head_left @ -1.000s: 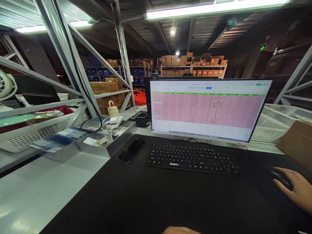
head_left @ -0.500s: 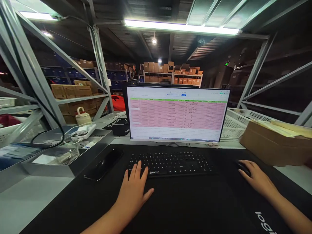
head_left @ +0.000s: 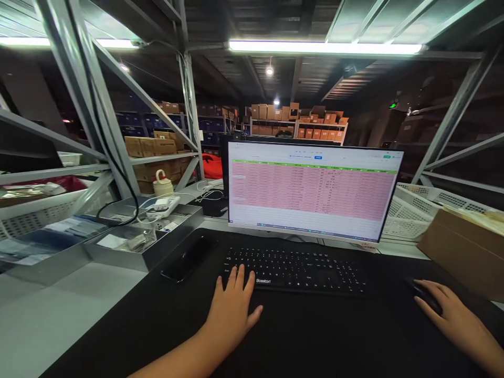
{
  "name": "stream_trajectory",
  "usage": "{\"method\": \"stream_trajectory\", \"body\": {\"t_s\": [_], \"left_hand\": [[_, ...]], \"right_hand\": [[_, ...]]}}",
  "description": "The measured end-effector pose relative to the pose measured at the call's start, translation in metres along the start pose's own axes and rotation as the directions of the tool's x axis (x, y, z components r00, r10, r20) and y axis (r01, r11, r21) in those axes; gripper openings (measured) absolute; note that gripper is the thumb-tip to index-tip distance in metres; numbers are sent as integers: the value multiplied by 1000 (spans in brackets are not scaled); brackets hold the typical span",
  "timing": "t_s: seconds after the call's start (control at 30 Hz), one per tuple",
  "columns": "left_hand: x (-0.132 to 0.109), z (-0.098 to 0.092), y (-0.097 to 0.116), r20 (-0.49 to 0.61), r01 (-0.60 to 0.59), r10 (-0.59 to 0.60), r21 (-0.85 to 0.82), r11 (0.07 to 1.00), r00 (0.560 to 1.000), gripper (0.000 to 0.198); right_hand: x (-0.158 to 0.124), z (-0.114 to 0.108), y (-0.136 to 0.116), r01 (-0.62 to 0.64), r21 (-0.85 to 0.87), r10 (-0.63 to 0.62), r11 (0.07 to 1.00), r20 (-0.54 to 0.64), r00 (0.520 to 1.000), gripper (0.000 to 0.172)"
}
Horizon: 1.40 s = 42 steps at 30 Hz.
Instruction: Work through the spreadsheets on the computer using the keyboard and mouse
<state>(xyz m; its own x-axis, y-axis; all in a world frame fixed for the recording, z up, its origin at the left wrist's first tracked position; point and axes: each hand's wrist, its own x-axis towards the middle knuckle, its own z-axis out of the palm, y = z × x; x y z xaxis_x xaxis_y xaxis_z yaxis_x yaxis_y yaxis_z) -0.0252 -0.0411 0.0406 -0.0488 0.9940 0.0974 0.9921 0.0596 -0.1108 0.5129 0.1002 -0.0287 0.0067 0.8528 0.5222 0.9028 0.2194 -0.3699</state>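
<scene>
My left hand (head_left: pixel 233 299) lies with fingers spread, their tips over the lower left corner of the black keyboard (head_left: pixel 291 270). It holds nothing. On the right, my right hand (head_left: pixel 449 304) is curved over a black computer mouse (head_left: pixel 427 295), partly covering it. Behind the keyboard stands a monitor (head_left: pixel 313 191) showing a spreadsheet with a green header row and pink rows; its text is too small to read. Keyboard and mouse both rest on a large black desk mat (head_left: pixel 315 336).
A black phone (head_left: pixel 189 258) lies left of the keyboard. Beyond it are grey trays (head_left: pixel 153 254) with small items, a power strip (head_left: pixel 163 207) with cables, and a cream bottle (head_left: pixel 163 185). At right stand a cardboard box (head_left: pixel 464 252) and white baskets (head_left: pixel 405 210). Metal posts frame the desk.
My view has turned to the left, so the desk and monitor appear farther right. Both hands keep about the same places on the keyboard and the mouse.
</scene>
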Motion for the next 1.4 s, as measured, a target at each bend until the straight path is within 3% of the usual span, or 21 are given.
{"method": "stream_trajectory", "body": {"t_s": [0.13, 0.4, 0.67, 1.0, 1.4], "left_hand": [[0, 7, -1, -22, -4, 3, -30, 1000, 1000, 69], [1, 20, -3, -75, -25, 19, -74, 997, 997, 69], [1, 12, -1, -49, -15, 13, -43, 999, 999, 67], [5, 16, -2, -60, -16, 17, 19, 1000, 998, 65], [6, 15, -2, -44, -14, 15, 13, 1000, 999, 64]], "right_hand": [[-1, 1, -1, -21, 41, 20, 999, 16, 1000, 42], [-1, 6, 10, -5, 85, 2, 996, 37, 999, 43], [0, 6, 10, 8, -13, -7, 1000, 52, 999, 51], [-3, -12, -23, -25, -124, 33, 992, 67, 997, 52], [-3, -6, -14, -58, -86, 62, 995, 49, 997, 53]]}}
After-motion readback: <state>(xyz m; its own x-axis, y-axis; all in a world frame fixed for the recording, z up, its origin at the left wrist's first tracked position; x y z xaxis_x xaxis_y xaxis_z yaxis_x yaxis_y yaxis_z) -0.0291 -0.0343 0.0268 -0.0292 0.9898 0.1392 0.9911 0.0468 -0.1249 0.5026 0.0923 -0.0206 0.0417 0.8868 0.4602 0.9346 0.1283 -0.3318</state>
